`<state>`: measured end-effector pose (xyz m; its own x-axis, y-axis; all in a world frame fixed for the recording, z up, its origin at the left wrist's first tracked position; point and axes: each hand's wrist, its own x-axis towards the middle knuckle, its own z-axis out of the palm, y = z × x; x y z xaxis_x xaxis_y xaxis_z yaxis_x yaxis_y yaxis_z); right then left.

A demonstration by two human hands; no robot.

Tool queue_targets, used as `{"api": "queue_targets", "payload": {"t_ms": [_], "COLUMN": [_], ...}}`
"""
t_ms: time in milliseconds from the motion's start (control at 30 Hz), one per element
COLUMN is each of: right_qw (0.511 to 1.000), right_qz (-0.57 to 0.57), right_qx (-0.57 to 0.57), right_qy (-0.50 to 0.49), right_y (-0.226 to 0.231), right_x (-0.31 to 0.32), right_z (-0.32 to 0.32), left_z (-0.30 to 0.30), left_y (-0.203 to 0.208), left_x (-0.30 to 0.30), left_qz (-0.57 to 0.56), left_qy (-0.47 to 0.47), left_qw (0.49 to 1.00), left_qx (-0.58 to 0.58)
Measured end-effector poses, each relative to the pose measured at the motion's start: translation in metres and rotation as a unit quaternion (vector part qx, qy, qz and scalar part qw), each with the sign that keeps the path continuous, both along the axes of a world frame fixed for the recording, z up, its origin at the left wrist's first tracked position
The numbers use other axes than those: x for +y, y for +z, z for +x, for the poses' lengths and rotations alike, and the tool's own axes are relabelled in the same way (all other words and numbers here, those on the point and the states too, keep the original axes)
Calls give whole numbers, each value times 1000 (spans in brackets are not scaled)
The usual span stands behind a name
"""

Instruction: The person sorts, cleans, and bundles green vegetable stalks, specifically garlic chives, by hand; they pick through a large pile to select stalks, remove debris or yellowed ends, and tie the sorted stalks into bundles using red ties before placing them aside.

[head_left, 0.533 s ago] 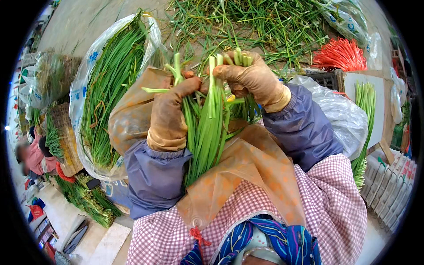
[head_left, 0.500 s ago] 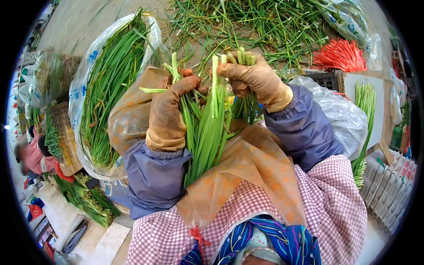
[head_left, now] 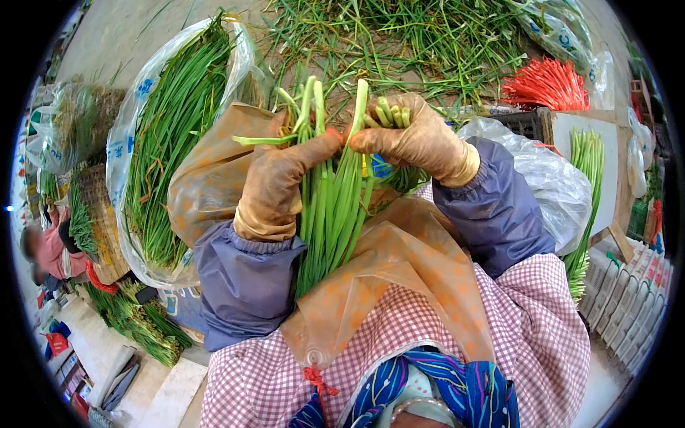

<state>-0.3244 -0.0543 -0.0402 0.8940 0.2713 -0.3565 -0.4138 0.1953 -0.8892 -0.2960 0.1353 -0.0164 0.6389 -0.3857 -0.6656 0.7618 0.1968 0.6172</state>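
Observation:
My left hand [head_left: 275,182], in a stained brown glove, is closed round a bunch of garlic chives [head_left: 321,221]. Their pale ends stick up above the fingers, and the leaves hang down over my lap; one stalk juts out to the left. Facing it, my right hand [head_left: 417,135], gloved alike, has its thumb and forefinger on an upright stalk [head_left: 357,118]. More cut ends [head_left: 391,113] show within the right fingers, and dark leaves hang beneath that hand. The two thumbs nearly meet. Some fingertips are hidden behind the stalks.
A plastic bag of long chives [head_left: 175,153] stands at my left. Loose leaves [head_left: 414,43] litter the floor ahead. To the right are red ties [head_left: 546,87], a crumpled clear bag [head_left: 535,167] and a standing bundle [head_left: 585,200]. A person in pink [head_left: 53,246] is far left.
My left hand's thumb has moved right, toward the right hand. More pale ends now rise above the left hand, and the upright stalk has shifted right, against the right thumb and forefinger.

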Motion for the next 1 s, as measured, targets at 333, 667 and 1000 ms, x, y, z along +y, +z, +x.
{"api": "queue_targets", "payload": {"t_ms": [333, 667, 1000], "right_qw": [993, 998, 927], "right_qz": [-80, -44, -250], "right_qx": [-38, -18, -220], "right_qy": [73, 42, -175], "right_y": [-4, -3, -57], "right_x": [-29, -10, -76], "right_z": [9, 3, 17], "left_z": [-4, -8, -8], "left_y": [-7, -12, -6], "left_x": [-2, -4, -8], "left_qz": [-19, 67, 138], "left_qy": [-58, -46, -53], "left_qw": [998, 995, 986], "left_qx": [33, -55, -80]}}
